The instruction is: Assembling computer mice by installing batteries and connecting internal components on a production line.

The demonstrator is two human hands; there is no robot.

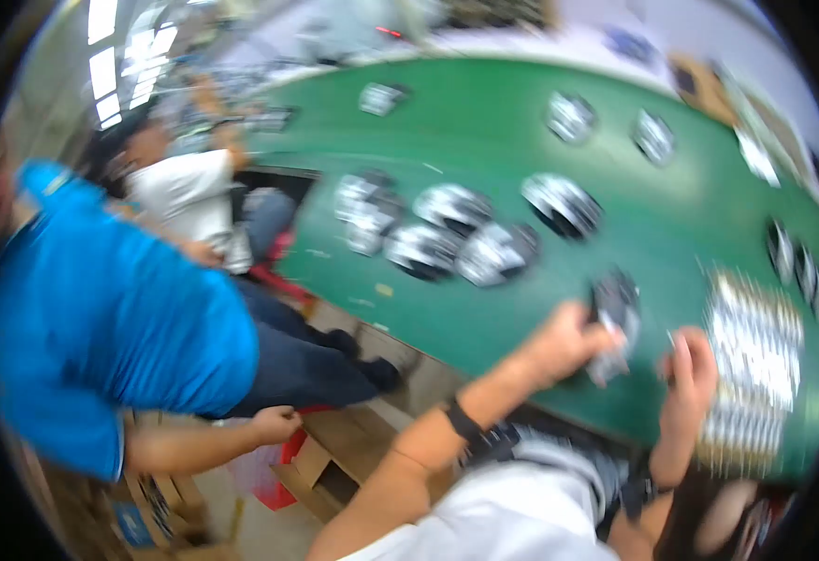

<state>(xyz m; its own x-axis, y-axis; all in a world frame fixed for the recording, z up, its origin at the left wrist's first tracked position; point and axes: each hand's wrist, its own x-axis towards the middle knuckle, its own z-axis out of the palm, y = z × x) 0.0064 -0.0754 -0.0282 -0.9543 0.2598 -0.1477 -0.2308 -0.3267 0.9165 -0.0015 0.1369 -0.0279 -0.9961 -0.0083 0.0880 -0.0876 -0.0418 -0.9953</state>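
My left hand [564, 344] grips a black and silver rounded part [618, 304] near the front edge of the green table. The part is tilted and blurred by motion, so its exact kind does not show. Just right of it, apart from the part, my right hand [688, 379] is closed in a pinch. A tiny pale tip shows at its fingers, too small to name. Right beside that hand lies a block of silver, slender pieces in rows [755, 346].
Several similar silver and black parts [456, 206] sit on the green table [484, 112], with a few more farther back. Dark-edged pieces [782, 251] stand at the right rim. On the left are a person in a blue shirt [138, 299], another in white [185, 196], and cardboard boxes [334, 458].
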